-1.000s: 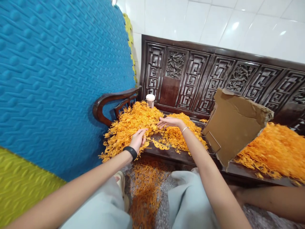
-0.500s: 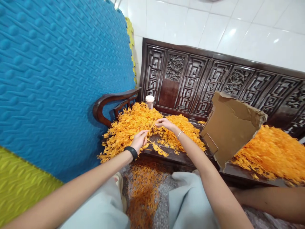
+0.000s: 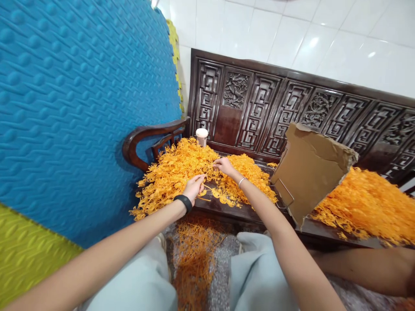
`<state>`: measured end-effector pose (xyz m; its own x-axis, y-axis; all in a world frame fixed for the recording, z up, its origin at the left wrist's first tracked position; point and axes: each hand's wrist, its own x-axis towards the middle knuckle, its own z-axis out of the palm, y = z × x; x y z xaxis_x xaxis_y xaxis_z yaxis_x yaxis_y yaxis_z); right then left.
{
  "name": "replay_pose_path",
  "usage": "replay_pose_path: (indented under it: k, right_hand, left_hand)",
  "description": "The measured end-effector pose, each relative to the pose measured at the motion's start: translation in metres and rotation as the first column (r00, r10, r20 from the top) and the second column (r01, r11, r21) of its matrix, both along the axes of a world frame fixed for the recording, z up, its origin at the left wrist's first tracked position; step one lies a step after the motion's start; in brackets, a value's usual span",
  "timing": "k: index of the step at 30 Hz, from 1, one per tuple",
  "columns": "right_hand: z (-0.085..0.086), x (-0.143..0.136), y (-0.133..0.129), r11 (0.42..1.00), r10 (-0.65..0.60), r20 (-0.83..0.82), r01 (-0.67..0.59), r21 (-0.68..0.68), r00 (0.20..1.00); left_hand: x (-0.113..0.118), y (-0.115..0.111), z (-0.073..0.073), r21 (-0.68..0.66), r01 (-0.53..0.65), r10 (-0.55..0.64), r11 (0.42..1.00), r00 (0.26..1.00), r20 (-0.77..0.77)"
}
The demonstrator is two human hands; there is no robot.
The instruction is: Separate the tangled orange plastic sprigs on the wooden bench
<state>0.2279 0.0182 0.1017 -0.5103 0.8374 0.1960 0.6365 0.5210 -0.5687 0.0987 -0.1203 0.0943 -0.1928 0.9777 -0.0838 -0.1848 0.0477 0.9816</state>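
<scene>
My left hand [image 3: 193, 186], with a black band at the wrist, pinches the end of a thin orange plastic piece [image 3: 207, 186]; its exact shape is too small to make out. Just beyond and to the right, my right hand [image 3: 224, 166] has its fingers bent in a pinch at orange plastic, partly hidden by the fingers. Both hands hover between a left heap of frilly orange plastic pieces [image 3: 175, 166] and a smaller heap [image 3: 251, 172]. Beneath them, a flat scalloped orange strip [image 3: 227, 199] lies on the dark wooden bench [image 3: 233, 214].
A white-lidded tub [image 3: 201, 137] stands behind the left heap. A bent cardboard sheet [image 3: 313, 166] leans on the bench, with another orange heap [image 3: 376, 203] beyond it. Orange scraps [image 3: 196, 255] cover the floor between my legs. Another person's limb [image 3: 363, 270] shows at right.
The view has shifted slightly. My right hand's fingers have curled in from a more stretched pose. The left hand has moved a little right, and more orange strip shows on the bench below.
</scene>
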Motion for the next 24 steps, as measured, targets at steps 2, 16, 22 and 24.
replay_pose_path:
  k: [2,16,22,24]
  right_hand:
    - [0.005,0.001,-0.001,0.996,-0.039,0.067,0.033,0.085,0.997]
    - [0.024,-0.011,-0.004,0.902,-0.340,0.351,0.198,0.383,0.872]
    - [0.026,-0.012,-0.005,0.894,-0.372,0.371,0.222,0.389,0.851]
    - [0.026,-0.012,-0.005,0.888,-0.390,0.369,0.238,0.393,0.844]
  left_hand:
    - [0.003,0.001,0.001,-0.004,-0.003,0.003,1.000,1.000,0.018]
    - [0.019,0.012,0.017,-0.024,-0.032,0.035,0.999,0.987,0.160]
    - [0.025,0.014,0.020,-0.027,-0.040,0.045,0.999,0.982,0.184]
    - [0.026,0.014,0.020,-0.025,-0.041,0.045,0.999,0.983,0.176]
